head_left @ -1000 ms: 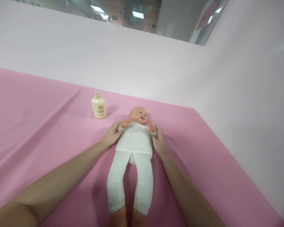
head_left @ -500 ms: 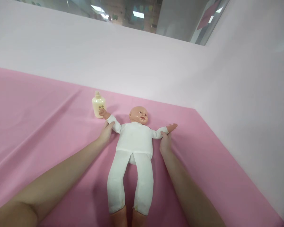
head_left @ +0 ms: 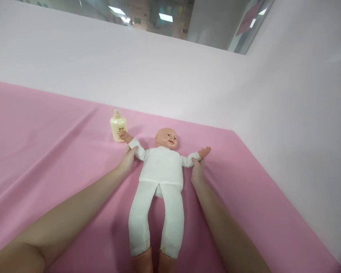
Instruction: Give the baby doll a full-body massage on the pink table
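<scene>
A baby doll (head_left: 161, 168) with a white cloth body lies face up, its arms spread and its feet cut off by the bottom edge of the view. My left hand (head_left: 127, 159) is closed round the doll's arm on the left, thumb on top near the wrist. On the other side, my right hand (head_left: 198, 170) grips the doll's other arm close to its plastic hand. The fingers under both arms are mostly hidden. Behind the doll's left-side hand stands a cream bottle (head_left: 118, 127) with a small dark print, partly covered by that hand.
The doll rests on a pink sheet (head_left: 59, 140) with long creases at the left. A white wall (head_left: 130, 68) rises behind it, and another white wall (head_left: 307, 132) borders the right side. High on the back wall is a glass pane (head_left: 210, 26) showing bright lights.
My right hand and the doll's arm in it have shifted very slightly left. My left hand, the doll's body and the bottle look the same.
</scene>
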The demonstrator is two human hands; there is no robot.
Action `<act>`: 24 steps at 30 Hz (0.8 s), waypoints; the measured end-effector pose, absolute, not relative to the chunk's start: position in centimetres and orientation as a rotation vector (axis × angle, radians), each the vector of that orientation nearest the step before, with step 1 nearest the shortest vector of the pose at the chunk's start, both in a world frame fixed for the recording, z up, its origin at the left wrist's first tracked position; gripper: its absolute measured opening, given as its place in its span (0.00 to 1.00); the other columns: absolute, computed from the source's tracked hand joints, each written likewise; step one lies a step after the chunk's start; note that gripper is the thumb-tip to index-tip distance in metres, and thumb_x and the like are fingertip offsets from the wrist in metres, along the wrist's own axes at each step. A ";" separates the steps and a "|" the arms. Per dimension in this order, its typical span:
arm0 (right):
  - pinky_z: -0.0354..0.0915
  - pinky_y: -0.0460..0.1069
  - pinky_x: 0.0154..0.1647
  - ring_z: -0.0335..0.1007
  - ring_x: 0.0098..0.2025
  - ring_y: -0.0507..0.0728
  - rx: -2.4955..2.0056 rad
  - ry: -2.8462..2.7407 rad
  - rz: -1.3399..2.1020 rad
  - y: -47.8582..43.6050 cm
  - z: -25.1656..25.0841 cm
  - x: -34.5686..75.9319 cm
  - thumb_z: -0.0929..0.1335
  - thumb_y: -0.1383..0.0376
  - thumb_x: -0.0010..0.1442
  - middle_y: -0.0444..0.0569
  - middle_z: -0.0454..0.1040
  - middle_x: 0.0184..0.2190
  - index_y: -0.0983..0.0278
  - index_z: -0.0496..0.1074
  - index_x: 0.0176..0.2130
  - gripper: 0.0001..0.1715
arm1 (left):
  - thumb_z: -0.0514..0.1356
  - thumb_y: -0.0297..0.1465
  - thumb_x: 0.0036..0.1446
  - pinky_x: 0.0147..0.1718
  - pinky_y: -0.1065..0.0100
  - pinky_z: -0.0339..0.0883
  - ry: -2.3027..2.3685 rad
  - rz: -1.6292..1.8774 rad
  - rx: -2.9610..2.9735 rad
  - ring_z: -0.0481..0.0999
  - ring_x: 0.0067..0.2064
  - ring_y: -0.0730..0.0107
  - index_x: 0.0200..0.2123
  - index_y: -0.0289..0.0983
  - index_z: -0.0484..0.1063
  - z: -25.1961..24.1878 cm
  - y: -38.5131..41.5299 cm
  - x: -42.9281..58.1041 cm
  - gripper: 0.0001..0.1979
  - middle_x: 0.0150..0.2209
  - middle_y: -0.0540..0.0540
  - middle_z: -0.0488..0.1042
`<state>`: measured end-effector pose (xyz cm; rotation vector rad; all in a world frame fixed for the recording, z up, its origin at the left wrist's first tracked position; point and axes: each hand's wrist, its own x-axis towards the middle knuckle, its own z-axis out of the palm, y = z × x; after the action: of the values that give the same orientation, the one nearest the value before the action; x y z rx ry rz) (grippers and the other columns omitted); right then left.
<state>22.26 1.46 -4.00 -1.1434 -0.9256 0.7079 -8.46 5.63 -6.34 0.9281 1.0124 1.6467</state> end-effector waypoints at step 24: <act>0.54 0.61 0.71 0.58 0.69 0.61 -1.116 -1.304 0.674 0.5 -3.0 21.3 0.63 0.68 0.51 0.47 0.63 0.67 0.58 0.63 0.65 0.42 | 0.63 0.41 0.57 0.51 0.54 0.68 1.051 1.376 1.436 0.75 0.51 0.54 0.54 0.39 0.69 -4.6 3.6 -7.7 0.24 0.49 0.42 0.77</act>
<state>21.29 0.55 -3.00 -1.1165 -1.3037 0.6737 -7.73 3.63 -4.59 1.4361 1.0512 1.3762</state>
